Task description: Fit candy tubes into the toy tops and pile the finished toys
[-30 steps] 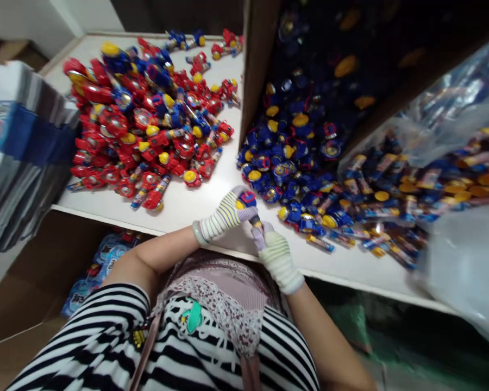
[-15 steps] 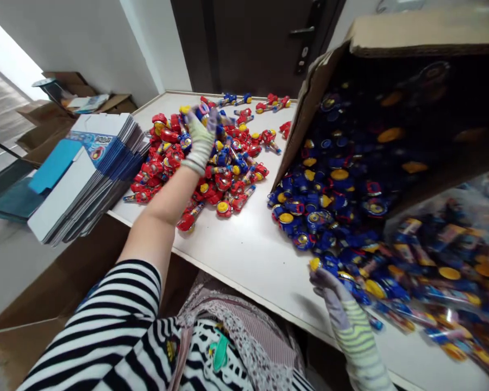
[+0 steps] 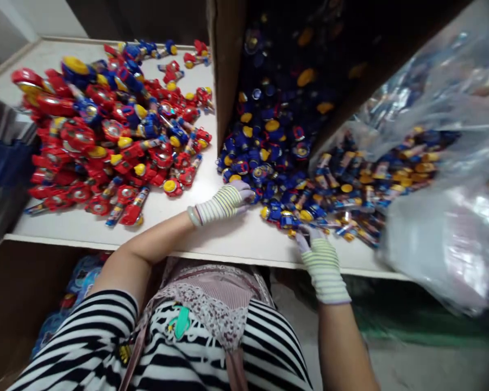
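My left hand (image 3: 230,202), in a striped glove with a bare-looking lilac tip, reaches to the front left edge of a heap of blue toy pieces with yellow parts (image 3: 269,157). Its fingers are slightly apart, and their tips touch a blue piece there. At the table's front edge is my right hand (image 3: 321,258), gloved alike, thumb and fingers apart. Its fingertips meet the near side of the blue pieces and the slim printed tubes with yellow ends (image 3: 350,220). No piece shows lifted in either hand.
Red and blue toys (image 3: 101,136) form a large heap on the left of the white table (image 3: 212,239). A cardboard box (image 3: 228,65) lies on its side, blue pieces spilling out. Clear plastic bags (image 3: 440,228) lie at right. Folded cartons (image 3: 4,146) stand far left.
My left hand has come from the red heap to the blue pieces, and a blue toy now tops the red heap. The view has swung right; my right hand stays near the blue pieces and tubes.
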Demonstrator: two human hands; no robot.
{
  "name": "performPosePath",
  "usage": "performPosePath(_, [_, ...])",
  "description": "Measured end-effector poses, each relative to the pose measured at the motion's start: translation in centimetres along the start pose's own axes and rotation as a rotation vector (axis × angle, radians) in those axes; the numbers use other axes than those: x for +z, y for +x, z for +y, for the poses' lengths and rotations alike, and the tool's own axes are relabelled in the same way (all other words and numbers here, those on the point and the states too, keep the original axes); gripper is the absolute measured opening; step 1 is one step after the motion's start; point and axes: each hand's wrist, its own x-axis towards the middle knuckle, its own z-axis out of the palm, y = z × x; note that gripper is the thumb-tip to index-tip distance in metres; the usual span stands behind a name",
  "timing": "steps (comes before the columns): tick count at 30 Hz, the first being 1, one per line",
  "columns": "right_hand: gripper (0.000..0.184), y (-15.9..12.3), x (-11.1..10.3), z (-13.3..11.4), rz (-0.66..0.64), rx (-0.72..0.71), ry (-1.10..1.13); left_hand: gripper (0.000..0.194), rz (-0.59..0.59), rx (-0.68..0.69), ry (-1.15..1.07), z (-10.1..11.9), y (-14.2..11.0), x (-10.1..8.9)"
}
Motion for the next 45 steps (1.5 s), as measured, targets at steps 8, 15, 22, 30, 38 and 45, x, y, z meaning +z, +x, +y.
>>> performPosePath(8, [0.040, -1.2, 1.1, 0.5, -0.104, 0.059, -0.305, 0.033, -0.167, 0.011, 0.255, 3.4, 1.4, 3.6])
performPosePath(15, [0.036, -1.6, 1.2, -0.9, -0.202, -0.005, -0.146, 0.049, 0.279, -0.507, -0.989, 4.2, -4.5, 2.2])
performPosePath(22, [0.037, -2.0, 3.4, -8.3, -0.198, -0.250, 0.303, 0.039, 0.491, -0.638, -1.642, 4.9, -4.5, 1.7])
performPosePath(30, [0.039, -1.8, 4.3, -11.5, -0.173, -0.259, 0.194, 0.028, 0.593, -0.582, -1.001, 6.8, -4.5, -0.2])
performPosePath(38, [0.058, -4.6, 7.0, -14.4, -0.586, 0.127, 1.096, 0.033, 0.414, -0.525, -1.143, 7.0, -5.2, -1.1])
performPosePath(45, [0.043, -2.2, 6.0, -13.9, -0.300, -0.078, 0.482, 0.031, 0.671, -0.643, -0.995, 6.5, -5.1, -0.3])
